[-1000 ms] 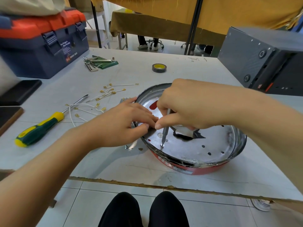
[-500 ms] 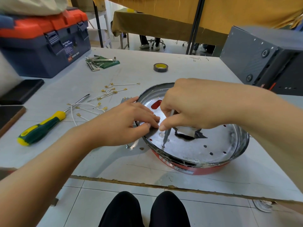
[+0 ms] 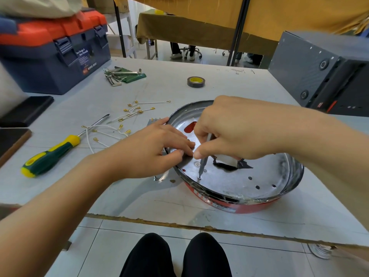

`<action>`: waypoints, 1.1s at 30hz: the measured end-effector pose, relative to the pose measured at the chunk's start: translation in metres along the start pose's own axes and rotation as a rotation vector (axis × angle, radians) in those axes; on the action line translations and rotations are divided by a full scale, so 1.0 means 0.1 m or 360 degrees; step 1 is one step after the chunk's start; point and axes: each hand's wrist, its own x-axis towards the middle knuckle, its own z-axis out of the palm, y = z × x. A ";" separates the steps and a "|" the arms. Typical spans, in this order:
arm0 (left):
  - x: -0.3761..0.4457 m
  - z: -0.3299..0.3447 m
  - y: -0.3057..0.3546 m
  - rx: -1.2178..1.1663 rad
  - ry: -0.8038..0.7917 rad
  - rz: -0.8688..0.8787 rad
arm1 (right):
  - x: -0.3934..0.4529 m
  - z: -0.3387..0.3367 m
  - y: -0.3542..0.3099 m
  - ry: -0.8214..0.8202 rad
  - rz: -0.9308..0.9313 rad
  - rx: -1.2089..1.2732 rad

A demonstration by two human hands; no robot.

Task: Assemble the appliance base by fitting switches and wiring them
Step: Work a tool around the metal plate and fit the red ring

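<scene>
Both hands work mid-frame over the appliance base, a round metal pan with a red outer wall at the desk's near edge, right of centre. Right hand has fingers curled round a thin metal driver shaft, tip seated on a small screw in the pan floor near its lower-left rim. Left hand lies over the pan's left rim, fingers pressing down on a dark part tucked under them; looks like a bracket or switch piece, can't tell which, and can't tell if it's pinched or just pinned flat. Judgement: step in hand is driving the screw that fixes that part to the base. To do it well: bring the shaft upright, it currently leans, and a leaning tip cams out of a small head. Keep steady downward load while turning, hold the part pinned so the holes stay lined up, snug the screw without overtightening in thin sheet. Jagged black cutout just right of the screw looks sharp, keep fingers off it. Left of the pan: white leads with gold terminals, presumably for wiring afterwards, and a yellow-green screwdriver. Tape roll upper centre, blue-orange toolbox upper left.
</scene>
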 end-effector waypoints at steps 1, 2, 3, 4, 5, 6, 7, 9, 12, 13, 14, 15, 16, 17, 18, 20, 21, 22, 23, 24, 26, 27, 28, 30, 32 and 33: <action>0.00 0.00 0.00 -0.0006 0.0006 0.0003 | 0.00 0.01 0.00 0.0016 0.0019 -0.0031; 0.00 0.00 0.00 -0.0011 0.0014 0.0007 | -0.01 0.01 0.00 0.0026 0.0031 -0.0048; 0.00 0.00 0.00 -0.0011 0.0018 0.0008 | -0.02 0.02 0.00 0.0027 0.0033 -0.0060; 0.00 0.00 0.00 -0.0006 0.0017 0.0009 | -0.03 0.02 0.01 0.0019 0.0020 -0.0070; 0.00 0.00 0.00 0.0002 0.0010 0.0010 | -0.05 0.03 0.02 -0.0003 -0.0001 -0.0065; 0.01 0.00 0.00 0.0009 0.0004 0.0015 | -0.06 0.03 0.03 -0.0038 -0.0029 -0.0031; 0.01 0.00 0.00 0.0014 -0.0004 0.0023 | -0.07 0.03 0.03 -0.0068 -0.0062 0.0023; 0.01 0.01 0.00 0.0018 -0.0010 0.0045 | -0.07 0.03 0.03 -0.0065 -0.0119 0.0096; 0.02 0.01 -0.01 0.0004 0.0019 0.0062 | -0.05 0.03 0.03 0.0005 -0.0123 0.0118; 0.02 0.01 -0.01 0.0008 0.0015 0.0058 | -0.05 0.03 0.03 0.0009 -0.0111 0.0123; 0.02 0.01 -0.01 0.0015 0.0006 0.0053 | -0.05 0.03 0.03 0.0005 -0.0094 0.0121; 0.02 0.01 -0.01 0.0017 -0.0005 0.0050 | -0.05 0.03 0.02 0.0000 -0.0071 0.0114; 0.02 0.01 -0.01 0.0009 -0.0008 0.0057 | -0.05 0.03 0.01 0.0005 -0.0045 0.0107; 0.02 0.00 -0.01 -0.0004 -0.0005 0.0063 | -0.03 0.04 0.00 0.0019 -0.0020 0.0113; 0.02 0.00 -0.01 -0.0014 -0.0002 0.0067 | -0.01 0.05 0.00 0.0038 0.0006 0.0125; 0.01 0.01 -0.01 -0.0006 0.0013 0.0042 | 0.04 0.06 0.01 0.0058 0.0072 0.0151; 0.01 0.01 -0.02 0.0000 0.0021 0.0026 | 0.06 0.07 0.01 0.0052 0.0096 0.0160; 0.01 0.01 -0.02 0.0002 0.0024 0.0025 | 0.06 0.07 0.02 0.0034 0.0097 0.0156; 0.01 0.01 -0.01 -0.0004 0.0022 0.0033 | 0.05 0.07 0.02 0.0010 0.0073 0.0137; 0.01 0.01 -0.01 -0.0010 0.0017 0.0045 | 0.03 0.07 0.01 -0.0012 0.0041 0.0108; 0.01 0.01 -0.02 -0.0006 0.0012 0.0046 | -0.02 0.05 0.00 -0.0034 -0.0016 0.0031; 0.01 0.01 -0.02 0.0004 0.0007 0.0037 | -0.05 0.04 0.00 -0.0041 -0.0055 -0.0023; 0.01 0.01 -0.03 0.0013 0.0000 0.0032 | -0.07 0.03 -0.01 -0.0045 -0.0101 -0.0097; 0.01 0.01 -0.03 0.0015 0.0002 0.0041 | -0.08 0.02 -0.04 -0.0041 -0.0198 -0.0346; 0.01 0.01 -0.02 -0.0011 0.0032 0.0062 | -0.03 0.02 -0.08 -0.0013 -0.0264 -0.0586; 0.01 0.02 -0.02 -0.0023 0.0048 0.0069 | -0.02 0.01 -0.10 -0.0024 -0.0265 -0.0652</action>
